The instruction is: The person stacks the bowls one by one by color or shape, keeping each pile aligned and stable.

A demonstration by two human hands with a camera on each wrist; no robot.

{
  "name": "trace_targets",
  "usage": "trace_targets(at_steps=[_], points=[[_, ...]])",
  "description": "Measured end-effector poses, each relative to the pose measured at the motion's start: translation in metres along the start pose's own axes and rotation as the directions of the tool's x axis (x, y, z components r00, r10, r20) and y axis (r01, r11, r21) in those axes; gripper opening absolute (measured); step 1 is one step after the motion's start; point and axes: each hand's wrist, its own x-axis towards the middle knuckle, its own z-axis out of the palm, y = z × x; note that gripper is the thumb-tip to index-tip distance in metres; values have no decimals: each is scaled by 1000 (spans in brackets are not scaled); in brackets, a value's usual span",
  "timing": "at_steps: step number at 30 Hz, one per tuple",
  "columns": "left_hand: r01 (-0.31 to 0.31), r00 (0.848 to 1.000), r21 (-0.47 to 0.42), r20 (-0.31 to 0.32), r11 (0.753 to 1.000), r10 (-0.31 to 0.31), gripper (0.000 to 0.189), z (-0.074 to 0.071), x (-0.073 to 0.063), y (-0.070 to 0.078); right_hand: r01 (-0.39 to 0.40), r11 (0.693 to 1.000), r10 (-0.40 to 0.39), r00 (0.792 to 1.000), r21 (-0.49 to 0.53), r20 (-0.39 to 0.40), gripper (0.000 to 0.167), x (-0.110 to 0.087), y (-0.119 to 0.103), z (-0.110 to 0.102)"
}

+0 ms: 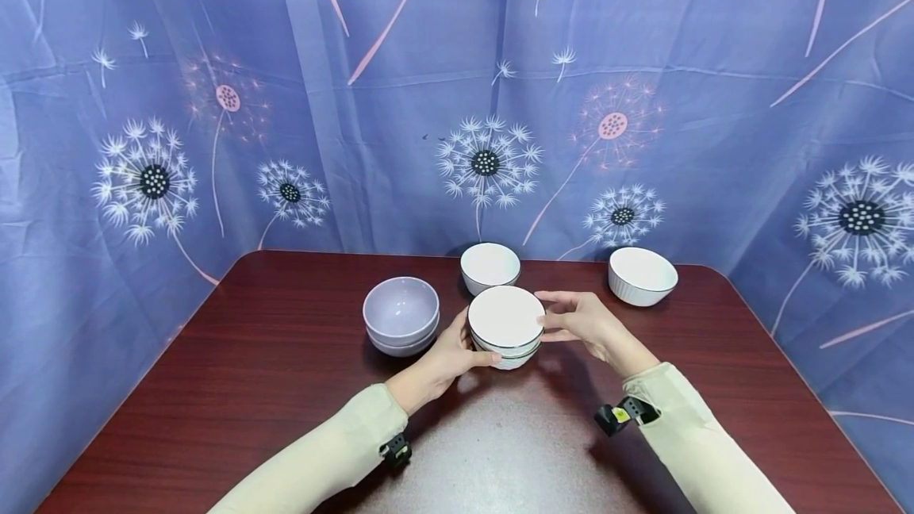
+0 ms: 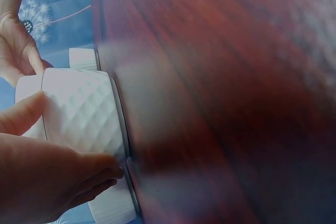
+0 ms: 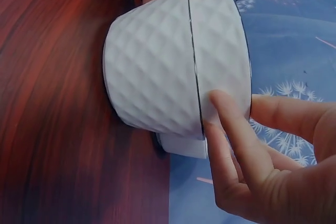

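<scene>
A blue dandelion-print curtain (image 1: 400,189) hangs behind the brown tabletop (image 1: 743,355). Near its middle are the stacked white bowls (image 1: 506,327), at least two, nested upright; whether their base touches the wood cannot be told. At their nine o'clock, just beside the left hand (image 1: 451,353), sit the stacked lavender bowls (image 1: 401,316); a sideways swing there could clink the rims. The ribbed bowl (image 1: 641,280) stands well apart at two o'clock. The small white bowl (image 1: 490,266) is close at twelve o'clock, where a forward push might knock it.

The left grip curls round the stack, its thumb at the seam between the bowls. The right hand (image 1: 587,321) has its grip on the upper bowl's wall, only by the fingertips. That uneven hold is the likeliest trouble: unequal lifting could tilt or part the bowls, and smooth glaze could let the lower one slip.
</scene>
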Motion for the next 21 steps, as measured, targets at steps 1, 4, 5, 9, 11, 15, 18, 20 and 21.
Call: trace_targets(at_steps=[1, 4, 5, 9, 11, 15, 18, 20, 21], points=[[-1, 1000, 0, 0, 1000, 1, 101, 0, 0, 0, 1, 1000, -1, 1000, -4, 2, 57, 1, 1, 0], [7, 1000, -4, -4, 1000, -7, 101, 0, 0, 0, -3, 1000, 3, 1000, -11, 1, 57, 2, 4, -1], [4, 1000, 1, -4, 1000, -4, 101, 0, 0, 0, -7, 1000, 7, 1000, -14, -2, 57, 3, 4, -1], [8, 1000, -10, -7, 1000, -8, 101, 0, 0, -1, -8, 1000, 8, 1000, -25, -3, 57, 4, 7, -2], [6, 1000, -14, -8, 1000, -6, 101, 0, 0, -1, -9, 1000, 9, 1000, -29, -4, 57, 4, 7, -3], [6, 1000, -24, -6, 1000, -6, 101, 0, 0, 0, -5, 1000, 5, 1000, -23, 1, 57, 4, 8, -4], [-7, 1000, -31, -1, 999, 7, 101, 0, -1, -1, 9, 1000, -8, 1000, -17, 16, 58, 2, 9, -5], [-23, 1000, -34, 1, 999, 23, 102, 0, -1, -1, 21, 1000, -20, 999, -15, 31, 59, 0, 11, -6], [-31, 1000, -34, 1, 999, 31, 103, 0, -1, -2, 27, 1000, -26, 999, -15, 41, 59, -1, 12, -7]])
